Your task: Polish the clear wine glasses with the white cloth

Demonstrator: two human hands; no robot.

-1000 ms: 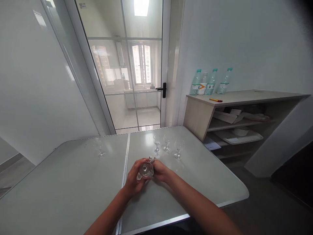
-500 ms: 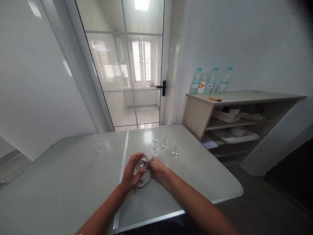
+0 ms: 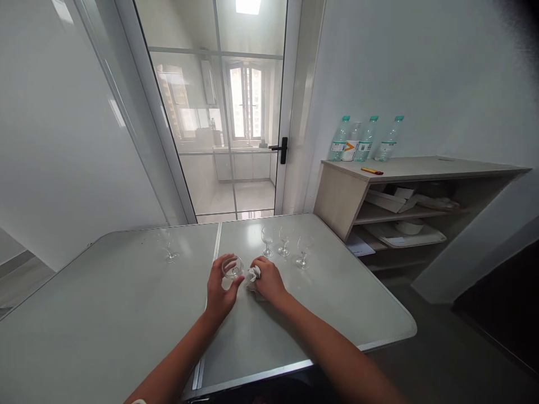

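My left hand (image 3: 219,290) is closed around a small clear stemmed glass (image 3: 232,266), held upright just above the grey table (image 3: 118,314). My right hand (image 3: 268,281) rests on the table beside it, fingers bunched on a white-grey cloth (image 3: 253,274). The two hands are a short gap apart. Three more small stemmed glasses (image 3: 284,243) stand in a row just beyond my right hand. A single glass (image 3: 169,247) stands apart on the far left half of the table.
A wooden shelf unit (image 3: 404,185) stands at the right with several water bottles (image 3: 364,139) and a red-yellow pen (image 3: 371,170) on top. A glass door (image 3: 227,112) with a black handle is behind the table. The table's seam (image 3: 210,280) runs under my left hand.
The glass was wrapped in the cloth between both hands. Now my left hand has drawn the glass out to the left and turned it upright, while my right hand keeps the cloth.
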